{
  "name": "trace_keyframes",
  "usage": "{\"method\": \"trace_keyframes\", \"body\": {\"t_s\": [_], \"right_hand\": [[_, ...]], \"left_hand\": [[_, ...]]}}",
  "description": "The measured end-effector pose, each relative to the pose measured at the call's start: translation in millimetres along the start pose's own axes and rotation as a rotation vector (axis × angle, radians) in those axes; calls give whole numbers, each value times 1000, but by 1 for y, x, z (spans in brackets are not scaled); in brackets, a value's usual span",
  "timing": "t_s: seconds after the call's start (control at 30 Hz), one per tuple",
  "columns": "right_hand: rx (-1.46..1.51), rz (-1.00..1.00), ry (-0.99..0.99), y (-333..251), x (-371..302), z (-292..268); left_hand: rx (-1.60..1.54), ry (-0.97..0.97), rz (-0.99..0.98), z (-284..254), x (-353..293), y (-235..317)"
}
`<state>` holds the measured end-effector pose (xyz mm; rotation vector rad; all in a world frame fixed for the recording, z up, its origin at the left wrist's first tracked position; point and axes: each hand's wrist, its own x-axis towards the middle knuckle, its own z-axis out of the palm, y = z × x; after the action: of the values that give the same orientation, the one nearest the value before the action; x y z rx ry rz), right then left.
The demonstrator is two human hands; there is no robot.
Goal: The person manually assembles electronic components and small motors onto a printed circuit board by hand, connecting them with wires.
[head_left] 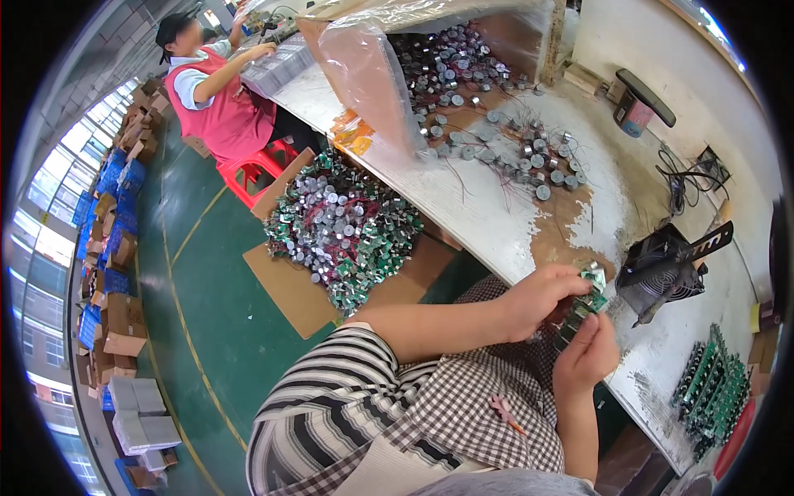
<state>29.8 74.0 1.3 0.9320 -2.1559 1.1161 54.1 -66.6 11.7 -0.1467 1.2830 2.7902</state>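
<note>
A strip of green circuit boards (589, 304) is held up over the table's near edge, between both hands. My left hand (542, 302) pinches its far end with thumb and fingers, where a shiny silver part shows. Lower down, my right hand (585, 357) grips the strip's near end, its fingers closed and partly hidden. Just right of the hands stands a black fan (660, 269) with a slotted black bar across it. Beyond the hands, small round silver parts (542, 157) with thin red wires lie scattered on the white, worn table (488, 194).
An open carton (285, 289) on the floor is heaped with silver parts and green boards. More green circuit boards (711, 388) are stacked at the table's right end. A plastic-lined box (372, 83) stands at the back. A co-worker in a pink vest (219, 116) sits on a red stool (252, 174).
</note>
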Motion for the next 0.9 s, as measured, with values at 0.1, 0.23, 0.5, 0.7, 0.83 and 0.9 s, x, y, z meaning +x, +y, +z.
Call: {"method": "trace_keyframes", "body": {"t_s": [0.1,0.23,0.5,0.7,0.83,0.9], "right_hand": [[96,119,49,-6,15,-6],[247,240,13,-12,9,2],[29,-25,55,-2,-1,4],[-50,15,-50,-2,3,-5],[75,67,89,-7,6,2],[116,237,157,-7,12,5]], "left_hand": [[171,-9,154,-2,-4,-11],[336,55,311,-2,-4,-18],[-52,37,34,7,-3,2],[233,14,194,-3,-9,-15],[23,4,80,3,-9,-11],[180,-19,144,3,-15,-13]]}}
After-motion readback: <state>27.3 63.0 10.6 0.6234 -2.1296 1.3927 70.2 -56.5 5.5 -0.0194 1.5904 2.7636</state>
